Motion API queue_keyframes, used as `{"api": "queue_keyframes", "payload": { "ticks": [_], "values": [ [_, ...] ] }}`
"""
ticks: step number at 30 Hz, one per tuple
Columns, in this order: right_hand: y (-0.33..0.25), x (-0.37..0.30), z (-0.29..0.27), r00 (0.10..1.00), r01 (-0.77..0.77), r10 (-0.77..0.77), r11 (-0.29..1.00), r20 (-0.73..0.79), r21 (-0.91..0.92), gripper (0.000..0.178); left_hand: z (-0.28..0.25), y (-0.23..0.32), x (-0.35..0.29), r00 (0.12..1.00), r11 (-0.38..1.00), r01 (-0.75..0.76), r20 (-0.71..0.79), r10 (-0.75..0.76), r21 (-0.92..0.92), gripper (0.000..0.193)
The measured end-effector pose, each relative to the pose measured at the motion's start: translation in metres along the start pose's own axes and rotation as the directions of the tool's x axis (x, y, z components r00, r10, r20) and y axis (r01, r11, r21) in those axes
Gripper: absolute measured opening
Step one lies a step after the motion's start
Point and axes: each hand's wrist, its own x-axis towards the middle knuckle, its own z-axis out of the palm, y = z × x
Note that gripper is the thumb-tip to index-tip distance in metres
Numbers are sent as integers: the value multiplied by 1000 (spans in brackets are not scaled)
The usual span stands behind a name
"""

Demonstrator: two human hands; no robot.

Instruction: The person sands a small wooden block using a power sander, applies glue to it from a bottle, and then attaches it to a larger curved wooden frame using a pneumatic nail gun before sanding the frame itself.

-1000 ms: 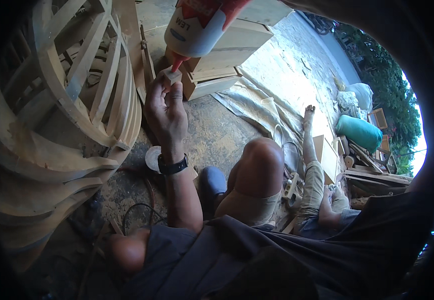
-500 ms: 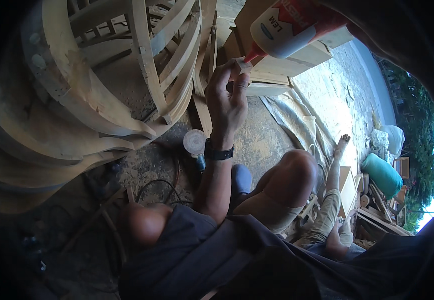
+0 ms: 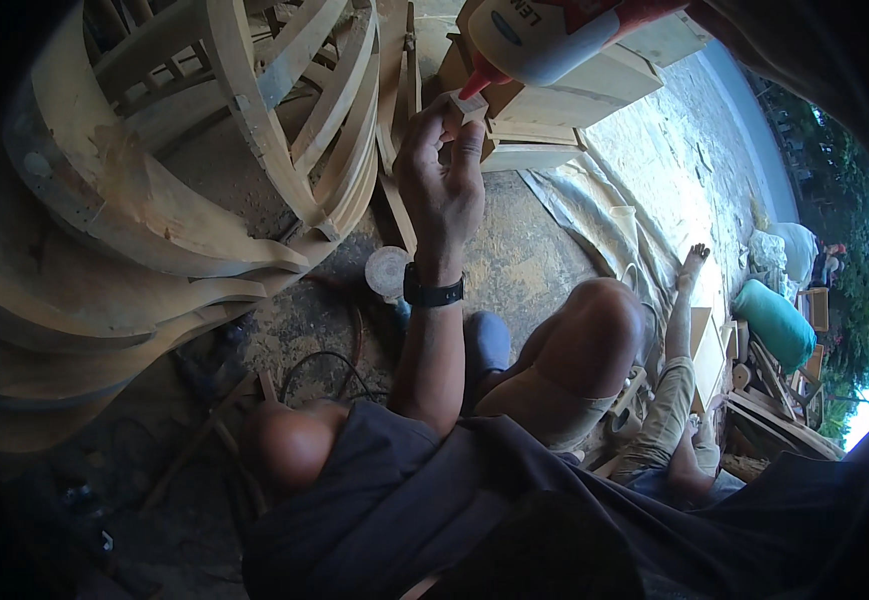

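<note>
My left hand (image 3: 439,190), with a dark watch on its wrist, is raised and pinches a small pale wooden block (image 3: 468,108) between thumb and fingers. Over the block hangs a white and red glue bottle (image 3: 539,45), tipped so that its red nozzle (image 3: 482,76) points down at the block's upper face. The nozzle's tip seems to touch that face. My right hand (image 3: 749,40) is dark and partly cut off at the top right, at the rear end of the bottle; its fingers are mostly hidden.
Curved wooden furniture frames (image 3: 154,220) fill the left side. Pale wooden box-like pieces (image 3: 579,105) stand behind the bottle. A round-ended tool (image 3: 386,270) and a cable (image 3: 329,356) lie on the floor. At right, another person's leg (image 3: 676,330) stretches out near a green bundle (image 3: 774,322).
The view has shifted a little, so the frames and box pieces sit farther left. Block, left hand and bottle appear slightly higher and farther left; the nozzle stays at the block.
</note>
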Motion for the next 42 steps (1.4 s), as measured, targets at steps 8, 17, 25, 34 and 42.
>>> {"api": "queue_keyframes", "payload": {
  "ticks": [8,17,25,34,42],
  "values": [
    [-2,-6,0,1000,-12,12,1000,5,16,27,-3,2,3,1000,1000,-1,-7,1,21,26],
    [5,-3,1,1000,-22,22,1000,3,19,29,-2,1,4,998,998,-50,-21,51,35,29],
    [14,2,0,1000,-27,27,1000,13,-6,30,-2,-2,3,998,998,-53,-27,54,35,31],
    [31,12,1,999,-38,39,999,22,-29,31,-8,12,4,997,998,60,42,-60,1,37],
    [53,18,-2,998,-57,60,996,31,-64,32,-9,16,4,995,997,71,63,-71,-9,33]
  ]
}}
